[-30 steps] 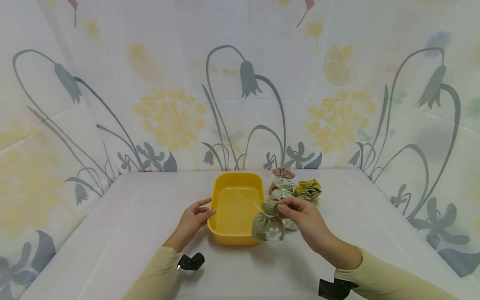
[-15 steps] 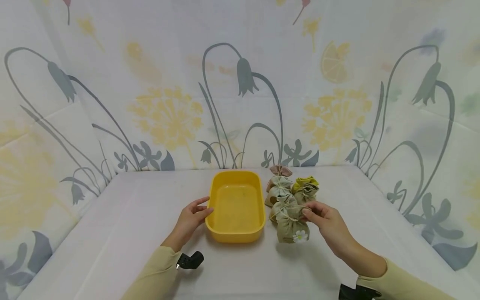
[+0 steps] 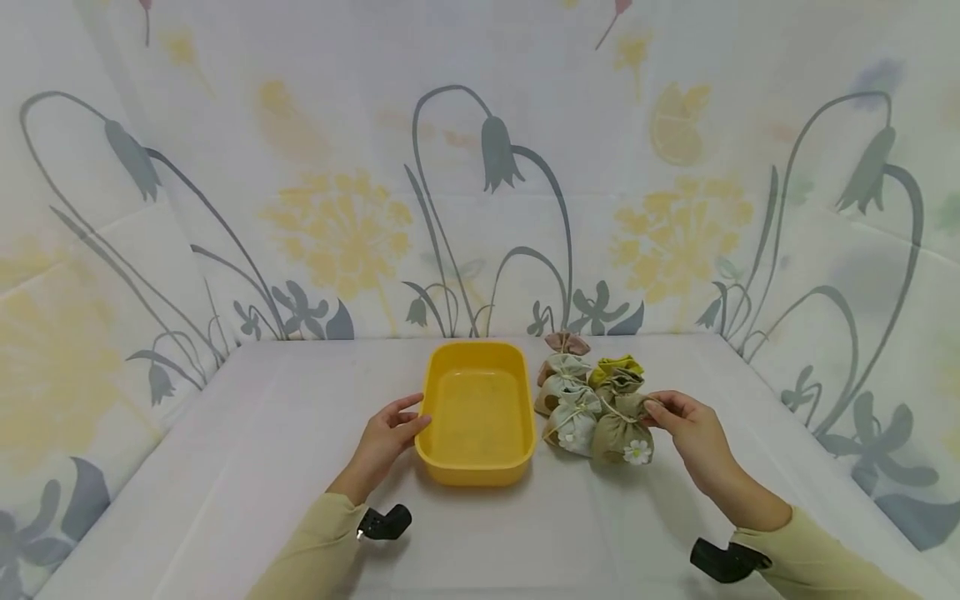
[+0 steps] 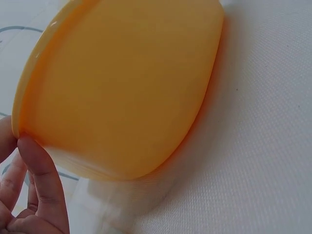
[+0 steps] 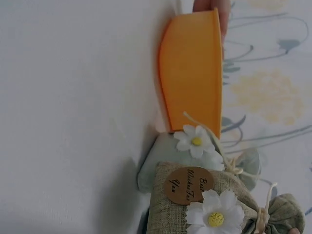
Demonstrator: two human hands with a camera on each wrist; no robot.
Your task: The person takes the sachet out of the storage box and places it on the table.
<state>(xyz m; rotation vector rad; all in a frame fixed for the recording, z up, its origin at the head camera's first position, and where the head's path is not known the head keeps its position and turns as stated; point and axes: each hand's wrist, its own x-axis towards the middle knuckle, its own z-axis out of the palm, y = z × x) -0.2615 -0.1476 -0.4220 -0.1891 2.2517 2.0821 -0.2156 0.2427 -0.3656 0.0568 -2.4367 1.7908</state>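
A yellow plastic basin (image 3: 474,417) stands on the white-covered table. At its left rim, my left hand (image 3: 381,442) pinches the edge between thumb and fingers; the left wrist view shows the rim (image 4: 22,105) between them. My right hand (image 3: 693,433) pinches the gathered top of an olive-green drawstring pouch (image 3: 621,435), which has a white flower and, in the right wrist view, a round brown tag (image 5: 188,185). This pouch sits upright beside a pale pouch (image 3: 574,423) with a white flower. Whether its base bears on the table is hard to tell.
Behind these two stand more small pouches: a pale green one (image 3: 562,379), a pinkish-brown one (image 3: 566,343) and one with a yellow top (image 3: 617,371). They cluster just right of the basin. A flower-printed cloth (image 3: 495,233) hangs behind the table.
My right hand has carried the olive-green pouch from over the basin's right front corner rightward and down, to beside the pale pouch. The left hand has stayed at the basin's rim.
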